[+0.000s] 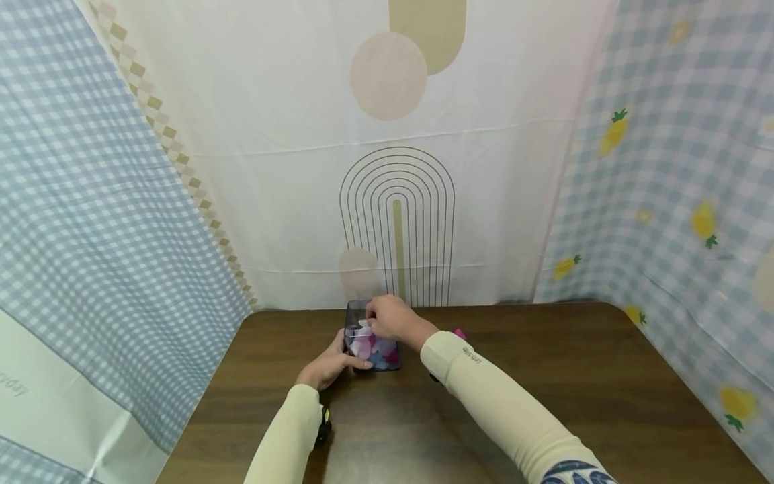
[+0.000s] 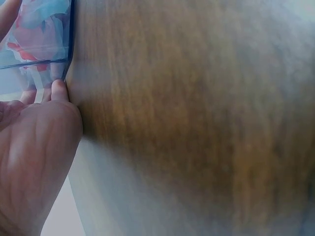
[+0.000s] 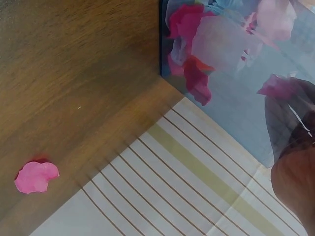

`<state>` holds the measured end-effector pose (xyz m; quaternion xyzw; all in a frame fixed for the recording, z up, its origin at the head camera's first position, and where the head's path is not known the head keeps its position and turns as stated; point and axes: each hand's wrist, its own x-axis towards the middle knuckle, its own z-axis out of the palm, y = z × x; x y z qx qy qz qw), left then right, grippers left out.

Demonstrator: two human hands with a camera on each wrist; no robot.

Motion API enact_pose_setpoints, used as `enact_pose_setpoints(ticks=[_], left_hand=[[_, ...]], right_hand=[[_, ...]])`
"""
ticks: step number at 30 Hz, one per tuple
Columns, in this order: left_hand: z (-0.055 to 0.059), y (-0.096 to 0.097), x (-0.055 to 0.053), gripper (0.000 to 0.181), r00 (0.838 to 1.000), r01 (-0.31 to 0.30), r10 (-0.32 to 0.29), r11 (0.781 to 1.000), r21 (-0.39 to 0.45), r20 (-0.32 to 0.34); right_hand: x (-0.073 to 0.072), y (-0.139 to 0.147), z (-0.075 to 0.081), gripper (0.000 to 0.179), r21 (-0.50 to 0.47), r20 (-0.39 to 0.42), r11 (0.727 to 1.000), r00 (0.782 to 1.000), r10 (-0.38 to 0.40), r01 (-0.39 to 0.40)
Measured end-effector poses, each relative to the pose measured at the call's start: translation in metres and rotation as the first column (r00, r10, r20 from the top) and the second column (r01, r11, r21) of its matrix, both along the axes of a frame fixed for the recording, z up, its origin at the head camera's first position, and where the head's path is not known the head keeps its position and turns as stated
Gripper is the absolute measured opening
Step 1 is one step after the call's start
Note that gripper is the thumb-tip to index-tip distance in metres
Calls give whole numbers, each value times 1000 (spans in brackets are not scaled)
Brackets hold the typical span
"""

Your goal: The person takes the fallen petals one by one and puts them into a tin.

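A clear, bluish-tinted plastic box (image 1: 355, 310) holds pink, white, blue and red artificial petals (image 1: 369, 347). It is near the back edge of the table. My left hand (image 1: 329, 365) grips its left side, with the thumb across the front; in the left wrist view the fingers (image 2: 59, 91) show at the box's lower corner. My right hand (image 1: 392, 317) reaches into the top of the box, fingers bent downward. Through the box wall in the right wrist view, those fingertips pinch a magenta petal (image 3: 277, 86), above the heap of petals.
A loose pink petal (image 3: 36, 176) lies on the brown wooden table (image 1: 544, 376), right of the box and partly behind the right sleeve (image 1: 484, 383) in the head view. Patterned cloth (image 1: 290, 222) hangs along the table's back and sides.
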<state>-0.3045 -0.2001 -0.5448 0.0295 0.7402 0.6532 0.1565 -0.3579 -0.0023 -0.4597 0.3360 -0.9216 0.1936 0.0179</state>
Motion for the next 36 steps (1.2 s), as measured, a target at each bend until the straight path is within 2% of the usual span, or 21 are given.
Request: enact_pose_setpoints(ticks=[19, 27, 36], left_hand=[[3, 0, 0, 99, 1000, -7, 7, 1000, -13, 9], [3, 0, -1, 99, 1000, 9, -9, 1000, 10, 5], [4, -2, 1, 102, 1000, 19, -19, 1000, -6, 15]], right_hand=[[1, -1, 1, 18, 14, -16, 1000, 1000, 6, -6], [1, -2, 3, 19, 15, 18, 1000, 1000, -6, 6], [2, -2, 4, 19, 18, 13, 1000, 1000, -2, 1]])
